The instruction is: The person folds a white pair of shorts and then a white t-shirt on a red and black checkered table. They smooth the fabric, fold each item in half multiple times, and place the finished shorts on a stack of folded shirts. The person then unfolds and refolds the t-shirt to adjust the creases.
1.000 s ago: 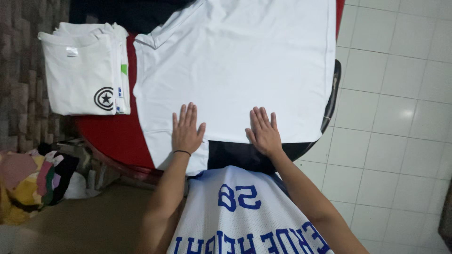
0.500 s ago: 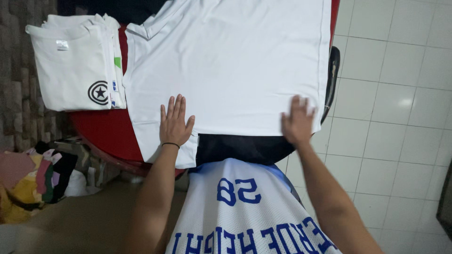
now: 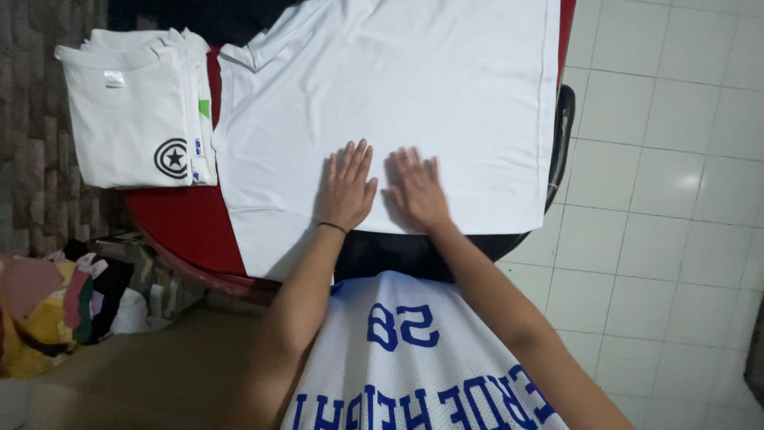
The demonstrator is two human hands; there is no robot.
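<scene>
Your hands flat on the white t-shirt [image 3: 398,95].
Left hand [image 3: 347,189] and right hand [image 3: 417,191] just beside each other, fingers spread (gripping nothing), near its near hem.

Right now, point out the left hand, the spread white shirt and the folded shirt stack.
left hand [image 3: 346,189], head view, back of hand.
spread white shirt [image 3: 414,87], head view, mid fabric.
folded shirt stack [image 3: 127,119], head view, top shirt.

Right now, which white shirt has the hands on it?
The big white shirt spread flat on the red table. The left hand and right hand lie flat on it. The folded shirts with the star circle sit untouched beside it.
</scene>
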